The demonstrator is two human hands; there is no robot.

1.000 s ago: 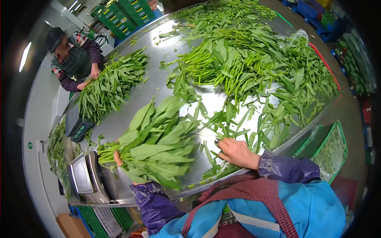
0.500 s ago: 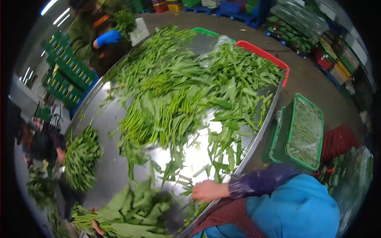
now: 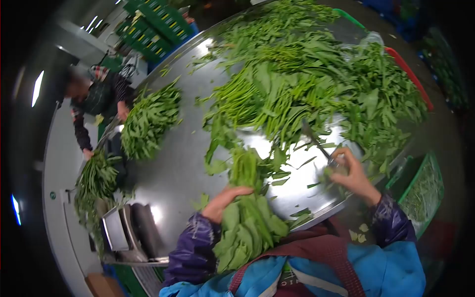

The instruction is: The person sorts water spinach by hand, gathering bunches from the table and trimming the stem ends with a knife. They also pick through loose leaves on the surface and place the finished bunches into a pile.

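My left hand (image 3: 228,202) is closed around a bunch of leafy greens (image 3: 252,222). Its pale stems point away from me over the metal table, and its broad leaves hang toward my apron. My right hand (image 3: 354,175) is raised above the table's near right side, fingers curled around a dark-bladed tool that looks like scissors (image 3: 316,141). The blades point up and left, toward the pile of greens (image 3: 292,89); blur and my fingers partly hide the handles. Loose leaves (image 3: 279,178) lie between my two hands.
The metal table (image 3: 185,123) has a raised edge. At left, a co-worker (image 3: 96,99) handles two other bunches (image 3: 151,121). Metal trays (image 3: 118,230) sit at the near left corner. A green crate (image 3: 425,193) stands off the right edge, and green crates (image 3: 153,29) are stacked behind.
The view has swung left. My left hand has brought the bunch rightward in front of me, stems now pointing away. My right hand has risen off the tabletop and now shows the tool.
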